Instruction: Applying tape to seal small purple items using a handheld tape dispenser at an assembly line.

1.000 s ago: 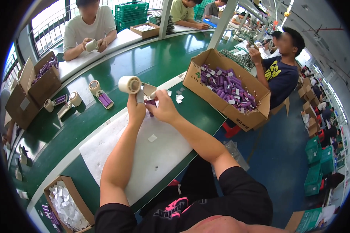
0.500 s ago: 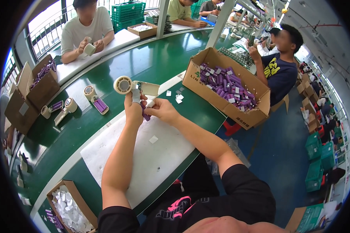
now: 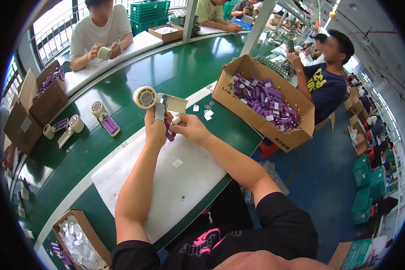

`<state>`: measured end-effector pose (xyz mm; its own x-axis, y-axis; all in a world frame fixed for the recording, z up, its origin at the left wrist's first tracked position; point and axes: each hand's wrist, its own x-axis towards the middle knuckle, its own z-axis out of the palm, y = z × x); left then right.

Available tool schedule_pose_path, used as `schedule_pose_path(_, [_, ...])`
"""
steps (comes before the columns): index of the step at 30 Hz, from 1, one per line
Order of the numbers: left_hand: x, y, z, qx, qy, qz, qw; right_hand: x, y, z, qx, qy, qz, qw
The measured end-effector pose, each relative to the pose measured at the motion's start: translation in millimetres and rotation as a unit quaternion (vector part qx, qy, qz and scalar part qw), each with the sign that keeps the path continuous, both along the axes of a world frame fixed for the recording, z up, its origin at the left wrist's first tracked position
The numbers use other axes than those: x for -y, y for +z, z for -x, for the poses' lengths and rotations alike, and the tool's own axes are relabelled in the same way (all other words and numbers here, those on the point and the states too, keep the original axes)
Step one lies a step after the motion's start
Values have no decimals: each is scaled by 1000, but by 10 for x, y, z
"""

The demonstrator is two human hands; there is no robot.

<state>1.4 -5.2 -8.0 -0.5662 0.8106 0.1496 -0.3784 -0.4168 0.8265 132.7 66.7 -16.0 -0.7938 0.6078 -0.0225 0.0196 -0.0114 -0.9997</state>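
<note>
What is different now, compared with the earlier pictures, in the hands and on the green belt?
The device in the left hand has turned: its round head faces the camera more, its open shell shows more plainly to the right. Opened devices on the green belt slid left. Nothing was visibly let go. The right hand stays beside the left, and the battery box stays put.

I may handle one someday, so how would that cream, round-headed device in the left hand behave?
The cream device is probably stiff, since its shell looks like hard plastic. Its drum-shaped head could make it roll or tip. If the purple piece by the right hand belongs inside, it may feel heavier.
</note>
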Motion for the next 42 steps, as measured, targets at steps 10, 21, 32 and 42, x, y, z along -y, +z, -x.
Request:
schedule_pose_path(10, [-15, 1, -65, -3, 49, 6, 999, -56, -113, 11, -42, 42, 8, 998])
schedule_pose_path(21, [10, 75, -33, 47, 71, 17, 996, 106, 9, 20, -64, -32, -122, 990])
schedule_pose_path(32, [11, 98, 15, 57, 86, 87, 991, -197, 436, -274, 201, -197, -540, 793])
schedule_pose_path(42, [30, 1, -22, -95, 111, 67, 987, 93, 132, 30, -36, -30, -434, 900])
